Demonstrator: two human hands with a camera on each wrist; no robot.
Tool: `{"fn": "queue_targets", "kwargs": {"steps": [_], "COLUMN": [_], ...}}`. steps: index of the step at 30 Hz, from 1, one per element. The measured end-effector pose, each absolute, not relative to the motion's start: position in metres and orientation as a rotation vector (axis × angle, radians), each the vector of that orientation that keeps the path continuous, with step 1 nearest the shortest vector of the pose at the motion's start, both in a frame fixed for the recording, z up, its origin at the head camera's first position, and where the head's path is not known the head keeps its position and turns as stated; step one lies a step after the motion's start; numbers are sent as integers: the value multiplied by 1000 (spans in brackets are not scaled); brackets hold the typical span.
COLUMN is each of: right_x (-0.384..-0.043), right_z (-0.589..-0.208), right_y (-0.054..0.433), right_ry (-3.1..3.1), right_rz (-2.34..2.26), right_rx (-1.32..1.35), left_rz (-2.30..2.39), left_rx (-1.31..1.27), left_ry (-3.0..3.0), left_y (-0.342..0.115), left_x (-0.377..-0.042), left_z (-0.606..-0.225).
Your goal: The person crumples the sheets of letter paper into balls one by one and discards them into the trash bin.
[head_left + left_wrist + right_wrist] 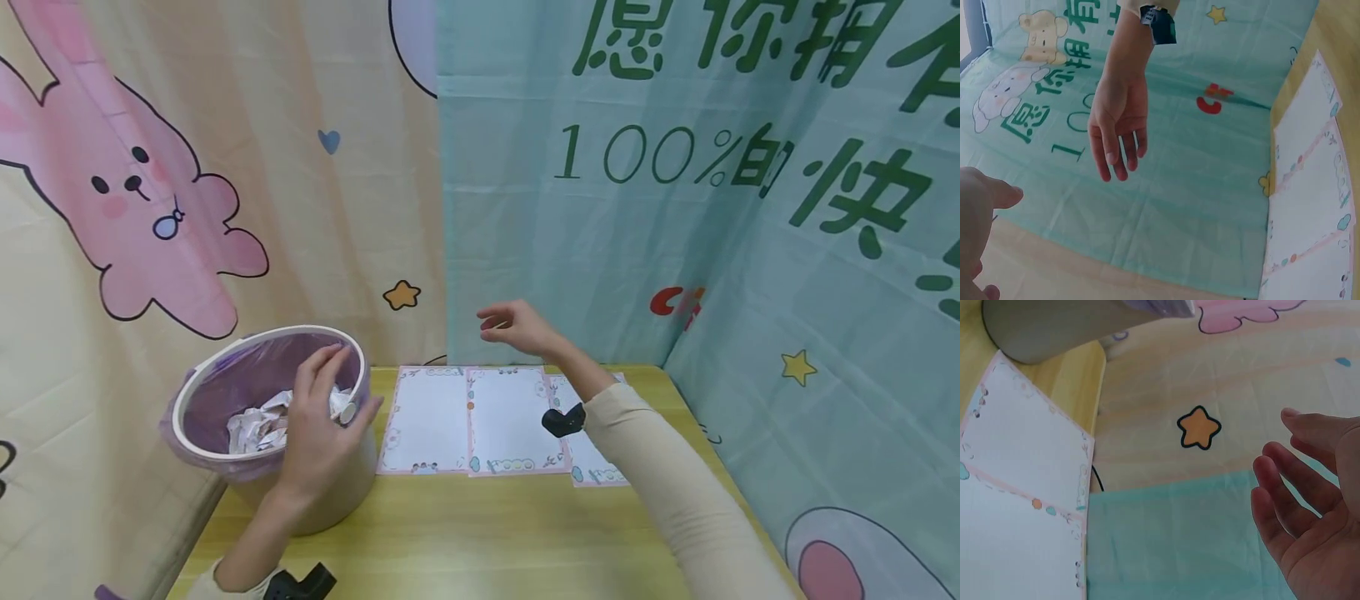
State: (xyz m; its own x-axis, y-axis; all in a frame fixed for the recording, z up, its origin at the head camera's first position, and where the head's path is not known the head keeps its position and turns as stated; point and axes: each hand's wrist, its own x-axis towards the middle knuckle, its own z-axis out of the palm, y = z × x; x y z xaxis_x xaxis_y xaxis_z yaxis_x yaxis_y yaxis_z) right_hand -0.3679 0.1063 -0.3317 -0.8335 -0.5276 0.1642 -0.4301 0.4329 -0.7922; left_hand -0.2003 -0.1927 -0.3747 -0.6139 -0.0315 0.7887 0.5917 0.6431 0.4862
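A waste bin (348, 479) with a white rim stands at the table's left, lined with a purple plastic bag (217, 400). Crumpled white paper (255, 427) lies inside it. My left hand (318, 433) is raised in front of the bin's opening, fingers loosely bent, and nothing shows in its grasp. Above the back of the table hovers my right hand (519, 327), its fingers relaxed and apart. In the right wrist view the palm of that hand (1319, 537) is bare. Three bordered paper sheets (427, 417) lie side by side below it, the rightmost partly hidden by my right forearm.
The light wooden table (465, 533) carries the bin and sheets. A beige curtain (352, 225) with a pink rabbit hangs behind on the left. A teal curtain (517, 242) with green lettering hangs behind and along the right. Both wrists wear black camera mounts (564, 421).
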Motion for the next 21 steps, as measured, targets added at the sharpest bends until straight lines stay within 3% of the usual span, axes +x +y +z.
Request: {"fn": "queue_targets", "kwargs": {"steps": [9, 21], "right_x": [-373, -379], "right_z": [-348, -374], "right_y": [150, 214], "right_ry": [2611, 2656], "right_rz": [-1356, -1362], "right_rx": [-819, -570], "left_rz": [-1131, -1239], "left_rx": [-536, -692], "left_ry": [-2155, -2260], "left_y": [-139, -77], "left_x": [-220, -245], "left_z": [-409, -452]}}
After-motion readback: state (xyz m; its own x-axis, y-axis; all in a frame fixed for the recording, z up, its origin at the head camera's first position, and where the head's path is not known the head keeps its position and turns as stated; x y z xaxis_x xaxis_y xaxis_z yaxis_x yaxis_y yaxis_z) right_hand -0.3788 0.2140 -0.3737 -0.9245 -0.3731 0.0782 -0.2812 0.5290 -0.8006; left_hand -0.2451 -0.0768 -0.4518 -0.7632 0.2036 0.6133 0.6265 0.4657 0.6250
